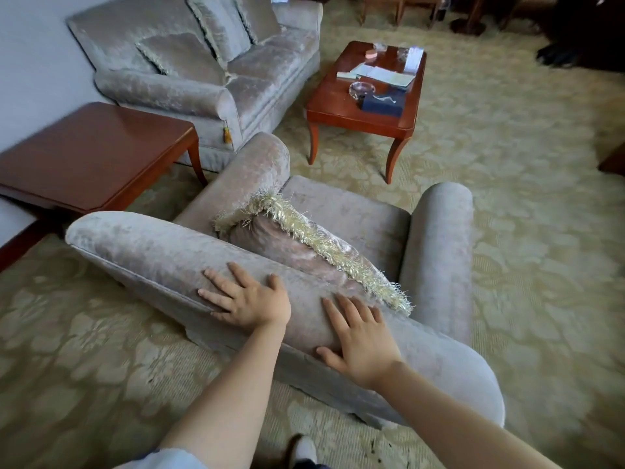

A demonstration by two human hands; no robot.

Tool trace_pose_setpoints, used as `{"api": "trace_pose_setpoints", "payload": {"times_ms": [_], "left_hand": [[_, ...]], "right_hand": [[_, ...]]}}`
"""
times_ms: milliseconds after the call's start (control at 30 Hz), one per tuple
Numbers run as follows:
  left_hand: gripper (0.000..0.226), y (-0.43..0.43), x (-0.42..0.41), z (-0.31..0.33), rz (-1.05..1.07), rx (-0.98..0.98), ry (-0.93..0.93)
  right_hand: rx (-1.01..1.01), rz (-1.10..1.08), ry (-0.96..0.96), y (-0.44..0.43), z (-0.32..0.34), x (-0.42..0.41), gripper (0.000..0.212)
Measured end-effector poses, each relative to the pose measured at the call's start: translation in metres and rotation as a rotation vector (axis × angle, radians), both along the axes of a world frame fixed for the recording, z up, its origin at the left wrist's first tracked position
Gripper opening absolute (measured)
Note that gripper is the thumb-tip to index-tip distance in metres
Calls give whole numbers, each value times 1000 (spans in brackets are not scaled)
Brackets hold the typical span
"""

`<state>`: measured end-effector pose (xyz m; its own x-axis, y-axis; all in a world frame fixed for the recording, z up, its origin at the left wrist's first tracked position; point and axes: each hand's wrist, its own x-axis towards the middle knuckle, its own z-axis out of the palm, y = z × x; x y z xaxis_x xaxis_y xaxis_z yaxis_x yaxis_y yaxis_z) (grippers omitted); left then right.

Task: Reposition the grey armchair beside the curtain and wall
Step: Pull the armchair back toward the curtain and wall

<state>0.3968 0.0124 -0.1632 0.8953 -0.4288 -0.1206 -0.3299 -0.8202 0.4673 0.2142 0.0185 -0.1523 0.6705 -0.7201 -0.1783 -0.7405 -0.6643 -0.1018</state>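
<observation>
- The grey armchair (338, 238) sits in the middle of the carpet (507, 198), its back toward the person
- The left hand (248, 299) lies flat on top of the chair back, fingers spread wide
- The right hand (358, 340) lies flat just beside it at 4 o'clock, fingers open too
- A cushion (304, 242) with a gold fringe leans on the seat
- A side table (88, 154) stands at 10 o'clock from the chair
- A sofa (203, 69) is at 11 o'clock, a coffee table (338, 110) at 1 o'clock

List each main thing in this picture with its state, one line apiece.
Grey armchair: upright on carpet, unoccupied.
Fringed cushion: leaning on the chair back.
Left hand: flat on the chair back.
Right hand: flat on the chair back.
Coffee table: cluttered.
</observation>
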Motion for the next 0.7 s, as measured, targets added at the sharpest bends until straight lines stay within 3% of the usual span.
{"api": "trace_pose_setpoints", "payload": {"times_ms": [233,400,700], "left_hand": [[75,5,0,-1,0,-20,-24],[81,6,-17,3,117,-61,48],[103,9,-197,9,601,-291,420]], "right_hand": [[34,40,-10,-2,-2,-4,84],[96,222,-17,-13,4,-25,81],[78,521,1,-48,51,-165,65]]}}
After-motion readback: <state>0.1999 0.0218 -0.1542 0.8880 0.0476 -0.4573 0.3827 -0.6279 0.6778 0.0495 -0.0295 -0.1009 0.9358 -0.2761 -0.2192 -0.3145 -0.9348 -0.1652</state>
